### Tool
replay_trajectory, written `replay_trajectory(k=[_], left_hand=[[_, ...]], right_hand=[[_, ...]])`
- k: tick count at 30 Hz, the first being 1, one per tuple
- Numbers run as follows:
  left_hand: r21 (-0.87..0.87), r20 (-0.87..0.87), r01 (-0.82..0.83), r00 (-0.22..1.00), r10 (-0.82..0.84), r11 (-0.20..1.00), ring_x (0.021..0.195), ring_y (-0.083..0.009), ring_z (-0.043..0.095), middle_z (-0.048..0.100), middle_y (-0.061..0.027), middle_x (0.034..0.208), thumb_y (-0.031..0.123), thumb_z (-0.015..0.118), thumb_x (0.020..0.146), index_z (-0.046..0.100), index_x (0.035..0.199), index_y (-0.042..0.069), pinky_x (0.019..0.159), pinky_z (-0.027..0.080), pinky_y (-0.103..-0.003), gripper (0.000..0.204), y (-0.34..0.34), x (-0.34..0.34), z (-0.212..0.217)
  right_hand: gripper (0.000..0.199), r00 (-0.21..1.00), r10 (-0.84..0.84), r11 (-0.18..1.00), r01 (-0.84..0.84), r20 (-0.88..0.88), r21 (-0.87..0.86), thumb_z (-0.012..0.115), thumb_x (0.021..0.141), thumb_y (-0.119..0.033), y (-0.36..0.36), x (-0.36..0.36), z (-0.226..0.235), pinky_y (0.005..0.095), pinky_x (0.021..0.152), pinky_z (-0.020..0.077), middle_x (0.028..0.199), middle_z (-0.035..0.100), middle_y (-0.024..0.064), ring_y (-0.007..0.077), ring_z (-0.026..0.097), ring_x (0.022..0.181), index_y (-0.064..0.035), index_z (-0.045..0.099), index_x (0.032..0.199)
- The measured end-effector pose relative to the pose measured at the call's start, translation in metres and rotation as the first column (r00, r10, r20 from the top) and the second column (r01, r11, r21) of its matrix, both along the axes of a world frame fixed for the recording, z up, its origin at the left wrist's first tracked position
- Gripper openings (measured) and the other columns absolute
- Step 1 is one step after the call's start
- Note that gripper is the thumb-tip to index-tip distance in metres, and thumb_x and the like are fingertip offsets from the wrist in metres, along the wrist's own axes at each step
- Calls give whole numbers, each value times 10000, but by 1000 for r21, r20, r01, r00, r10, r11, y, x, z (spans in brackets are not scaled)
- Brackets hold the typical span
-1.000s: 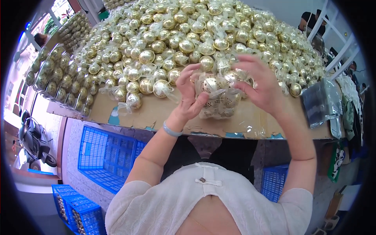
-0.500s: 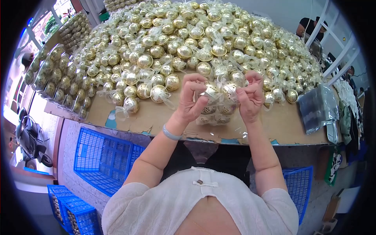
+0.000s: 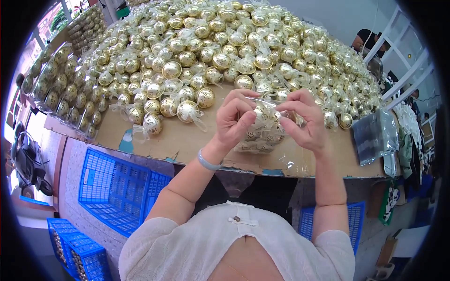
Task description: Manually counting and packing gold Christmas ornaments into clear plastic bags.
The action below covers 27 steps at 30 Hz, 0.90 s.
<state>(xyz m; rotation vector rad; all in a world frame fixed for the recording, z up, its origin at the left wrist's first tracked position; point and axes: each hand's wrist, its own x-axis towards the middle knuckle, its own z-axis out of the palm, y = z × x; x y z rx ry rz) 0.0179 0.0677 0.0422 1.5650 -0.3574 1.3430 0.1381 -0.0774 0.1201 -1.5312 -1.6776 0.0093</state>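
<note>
A clear plastic pack (image 3: 257, 136) of gold patterned balls stands near the table's front edge, between my two hands. My left hand (image 3: 236, 121) is closed on its upper left, thumb and fingers pinching the clear film. On the other side, my right hand (image 3: 305, 119) has its fingers bent over the upper right edge of the same pack, the thumb pressing toward them. A shiny strip of film spans between my fingertips. How the bag's mouth is folded is hard to make out.
A big heap of gold balls (image 3: 187, 58) with pale ribbons covers the cardboard-topped table (image 3: 187, 136). Filled packs (image 3: 61, 89) stack at the left; flat clear bags (image 3: 375, 136) lie at the right. Blue crates (image 3: 115, 187) stand on the floor. Another person (image 3: 368, 42) is at the far right.
My hands have come closer over the top of the pack, and the right one has turned, bringing its fingers across the film. The view has shifted slightly.
</note>
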Motion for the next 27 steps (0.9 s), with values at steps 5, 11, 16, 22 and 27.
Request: replay_trajectory(k=[5,11,16,22,27], left_hand=[[-47,-10,2,1000,-2,999,985,-267,523,517,-79,860,88,532,854,496,702,37,812,401,-359,164,-1,0,6],[-82,-19,28,999,-30,996,937,-244,513,492,-77,827,81,513,847,482,735,35,812,401,-357,125,-1,-2,4],[-154,-71,59,995,-70,986,934,-237,501,472,-75,812,69,502,832,472,764,32,833,398,-361,84,-6,-5,8],[-96,-27,121,992,-124,988,949,-237,496,470,-81,836,49,494,815,469,768,29,860,388,-360,56,-4,-2,1],[-204,0,177,983,-181,963,969,-243,483,468,-89,901,26,481,800,490,783,31,860,393,-365,20,-14,-6,6]], right_hand=[[63,898,41,989,27,438,-147,592,773,-71,10,-1,36,289,657,412,787,513,50,159,514,777,-16,612,797],[129,973,125,886,-21,195,-463,560,809,-134,21,-3,45,331,596,424,748,529,81,234,537,674,-16,605,786],[125,981,119,827,-11,154,-563,548,800,-134,23,-5,55,356,590,443,730,548,100,275,558,663,-21,591,773],[91,955,64,888,78,290,-454,596,765,-99,16,-20,52,320,564,434,700,541,87,225,545,615,-13,577,746],[111,928,-97,853,264,360,-451,600,728,-130,18,-31,57,353,585,458,696,573,102,272,575,641,-27,560,718]])
